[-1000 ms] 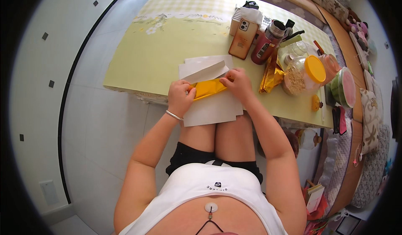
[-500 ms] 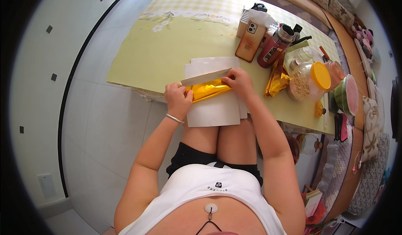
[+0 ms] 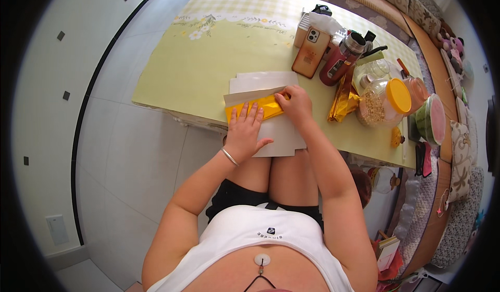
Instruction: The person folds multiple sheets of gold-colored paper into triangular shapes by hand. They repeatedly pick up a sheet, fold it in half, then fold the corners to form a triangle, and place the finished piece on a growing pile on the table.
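Left hand lying flat, fingers spread over left part of gold foil. Right hand pinching foil's right end between thumb and fingers. Hands keeping apart, foil stretching between them. White paper lying under foil, reaching past hands both ways. Beyond right hand, phone standing on counter, flask standing just beside it. Right of right hand, gold wrapper lying near jar. Bracelet circling left wrist.

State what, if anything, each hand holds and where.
Right hand: pinching the gold foil at its right end. Left hand: spread over the foil, gripping nothing.
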Demonstrator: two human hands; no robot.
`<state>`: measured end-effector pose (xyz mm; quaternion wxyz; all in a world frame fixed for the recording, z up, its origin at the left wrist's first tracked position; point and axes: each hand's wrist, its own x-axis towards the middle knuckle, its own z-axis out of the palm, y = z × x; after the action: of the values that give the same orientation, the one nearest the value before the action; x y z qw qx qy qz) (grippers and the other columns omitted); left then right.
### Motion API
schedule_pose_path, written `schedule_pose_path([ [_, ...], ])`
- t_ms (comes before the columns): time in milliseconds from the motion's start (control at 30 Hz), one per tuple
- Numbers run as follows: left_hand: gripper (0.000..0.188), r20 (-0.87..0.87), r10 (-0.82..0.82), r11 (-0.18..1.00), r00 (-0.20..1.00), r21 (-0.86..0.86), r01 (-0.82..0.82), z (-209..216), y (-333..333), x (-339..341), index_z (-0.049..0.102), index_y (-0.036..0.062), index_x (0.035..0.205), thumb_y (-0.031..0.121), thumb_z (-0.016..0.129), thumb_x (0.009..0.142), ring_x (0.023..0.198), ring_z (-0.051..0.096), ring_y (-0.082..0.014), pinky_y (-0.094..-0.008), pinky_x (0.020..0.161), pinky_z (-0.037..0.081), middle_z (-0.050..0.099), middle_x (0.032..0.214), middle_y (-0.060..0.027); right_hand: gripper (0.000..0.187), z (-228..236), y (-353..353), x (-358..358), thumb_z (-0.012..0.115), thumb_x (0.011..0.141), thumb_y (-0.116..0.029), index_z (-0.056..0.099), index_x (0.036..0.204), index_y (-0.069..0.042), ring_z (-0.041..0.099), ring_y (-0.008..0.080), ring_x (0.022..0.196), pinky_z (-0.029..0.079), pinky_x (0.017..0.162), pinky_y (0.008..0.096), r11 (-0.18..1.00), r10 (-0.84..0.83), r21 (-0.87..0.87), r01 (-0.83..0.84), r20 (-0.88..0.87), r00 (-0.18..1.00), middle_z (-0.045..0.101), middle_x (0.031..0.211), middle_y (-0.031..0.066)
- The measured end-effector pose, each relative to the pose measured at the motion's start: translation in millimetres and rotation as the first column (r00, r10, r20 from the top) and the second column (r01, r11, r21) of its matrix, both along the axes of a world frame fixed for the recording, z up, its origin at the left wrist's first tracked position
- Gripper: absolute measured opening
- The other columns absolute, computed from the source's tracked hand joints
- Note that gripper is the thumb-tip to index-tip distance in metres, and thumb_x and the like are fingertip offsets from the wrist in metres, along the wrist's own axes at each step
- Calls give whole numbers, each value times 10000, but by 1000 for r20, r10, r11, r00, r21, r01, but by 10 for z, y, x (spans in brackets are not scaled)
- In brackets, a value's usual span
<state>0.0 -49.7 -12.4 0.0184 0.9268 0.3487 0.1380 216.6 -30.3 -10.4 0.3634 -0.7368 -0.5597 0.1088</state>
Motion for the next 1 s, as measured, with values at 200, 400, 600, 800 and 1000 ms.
schedule_pose_path([
  [200, 950, 3, 17, 1000, 1000, 20, -17, -14, 33, -34, 405, -24, 1470, 650, 617, 835, 1468, 296, -374, -593, 1178, 186, 379, 1546, -210, 171, -90, 0, -3, 747, 775, -223, 665, 740, -76, 628, 311, 804, 509, 680, 445, 999, -19, 43, 18, 8, 1000, 631, 800, 93],
  [400, 961, -20, -4, 1000, 1000, 15, 4, -37, 115, -39, 395, -41, 1468, 658, 601, 842, 1473, 285, -374, -593, 1180, 183, 361, 1554, -218, 157, -118, -18, -28, 741, 769, -194, 641, 730, -79, 621, 314, 812, 506, 683, 449, 994, -20, 109, 15, 44, 999, 616, 794, 94],
  [600, 908, 1, -26, 1000, 1000, -1, 26, -75, 129, -48, 413, 39, 1486, 654, 600, 844, 1472, 270, -402, -630, 1155, 199, 338, 1563, -229, 156, -133, -23, -10, 751, 755, -190, 643, 768, -78, 618, 329, 837, 509, 713, 444, 995, -13, 100, 6, 67, 998, 621, 818, 105],
  [800, 858, -74, -74, 995, 994, -72, 69, 26, 117, -64, 431, 218, 1508, 663, 646, 806, 1487, 199, -444, -673, 1134, 182, 252, 1596, -252, 413, -76, -182, -182, 679, 841, -203, 628, 1209, -22, 541, 314, 1246, 396, 1070, 434, 957, -84, 281, -74, 509, 856, 620, 1290, 143],
  [1000, 929, -72, -90, 991, 993, -101, 83, -24, 94, -147, 362, 190, 1547, 704, 597, 810, 1528, 109, -382, -640, 1175, 75, 159, 1639, -212, 719, -161, -635, -343, 540, 964, -455, 359, 1523, -41, 298, 253, 1489, 183, 1228, 428, 902, 425, -91, -423, 370, 826, 368, 1578, 141],
])
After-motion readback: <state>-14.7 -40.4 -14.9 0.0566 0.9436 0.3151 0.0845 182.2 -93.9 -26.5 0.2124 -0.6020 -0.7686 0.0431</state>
